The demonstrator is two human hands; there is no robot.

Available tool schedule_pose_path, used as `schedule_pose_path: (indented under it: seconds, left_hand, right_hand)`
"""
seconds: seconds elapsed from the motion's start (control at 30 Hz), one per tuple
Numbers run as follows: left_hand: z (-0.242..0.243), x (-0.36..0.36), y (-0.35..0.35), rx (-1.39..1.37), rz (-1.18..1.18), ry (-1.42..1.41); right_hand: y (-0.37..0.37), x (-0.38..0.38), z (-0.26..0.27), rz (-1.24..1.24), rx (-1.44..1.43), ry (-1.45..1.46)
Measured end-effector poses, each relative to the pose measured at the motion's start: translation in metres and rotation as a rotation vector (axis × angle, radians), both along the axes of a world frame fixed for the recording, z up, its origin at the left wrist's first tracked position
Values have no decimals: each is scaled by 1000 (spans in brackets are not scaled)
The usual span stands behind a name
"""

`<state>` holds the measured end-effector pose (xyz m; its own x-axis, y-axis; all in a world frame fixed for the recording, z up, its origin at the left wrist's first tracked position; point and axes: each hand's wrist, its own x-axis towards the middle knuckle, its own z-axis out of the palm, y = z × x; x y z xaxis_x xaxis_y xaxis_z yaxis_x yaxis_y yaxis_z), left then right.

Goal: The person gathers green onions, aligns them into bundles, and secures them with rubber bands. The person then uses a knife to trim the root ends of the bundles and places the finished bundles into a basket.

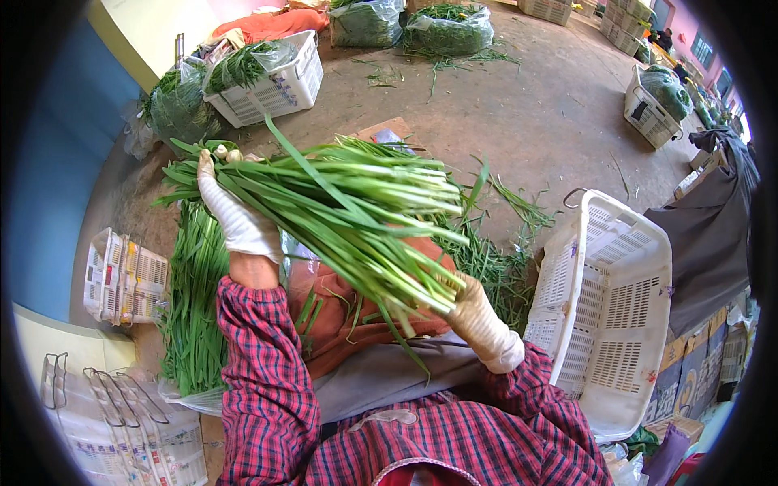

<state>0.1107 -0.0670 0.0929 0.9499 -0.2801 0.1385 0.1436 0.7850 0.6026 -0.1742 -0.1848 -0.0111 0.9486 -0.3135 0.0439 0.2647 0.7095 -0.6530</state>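
A thick bunch of garlic chives (358,212) lies across both my hands above my lap, its pale stem ends fanned out to the right. My left hand (234,209), in a whitish knit glove, grips the leafy end from below, fingertips showing over the far side. At the lower stem ends is my right hand (480,322), in a stained glove; its fingers close around some stems and are partly hidden. Beneath the bunch, a rust-coloured cloth (340,316) with loose leaves on it covers my lap. More chives (194,304) lie in a pile to my left, on clear plastic.
An upright white plastic crate (620,358) stands close on my right. Leaf trimmings (492,267) litter the floor ahead. Farther off are a crate of greens (267,91) and bagged greens (450,30). Stacked crates (127,279) stand at left; a white crate with metal handles (127,425) is lower left.
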Motion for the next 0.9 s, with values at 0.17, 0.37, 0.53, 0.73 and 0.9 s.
schedule_pose_path:
  seconds: [0.17,0.37,0.53,0.73,0.9]
  left_hand:
    - [-13,-12,-11,-77,-192,-44]
    - [-20,-32,-17,-135,-254,-114]
    - [-20,-24,-9,-137,-263,-78]
    - [-13,2,14,-219,-351,-174]
    - [-20,-6,12,-265,-346,-65]
  right_hand:
    - [0,-32,9,116,-241,403]
    - [-3,-46,14,-67,-361,468]
    - [-15,-56,4,-9,-1033,607]
    - [-56,-72,-19,-133,-1282,920]
    - [-40,-19,-26,-199,-313,280]
